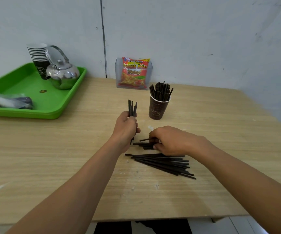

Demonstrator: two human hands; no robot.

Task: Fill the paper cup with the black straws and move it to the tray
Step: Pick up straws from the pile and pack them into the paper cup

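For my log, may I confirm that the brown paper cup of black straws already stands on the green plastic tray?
Not quite: the head view shows the brown paper cup of black straws standing on the wooden table, apart from the green plastic tray.

Pale wood-grain tabletop [52, 149] bore white scuffs, polished steel kettle with arched handle [63, 74] stood far left, stack of dark printed paper cups [37, 52] stood just behind it, red French-fries snack packet [134, 72] sat upright in clear plastic holder [118, 73] against grey wall [204, 39], crumpled clear plastic bag [4, 100] lay at left edge.
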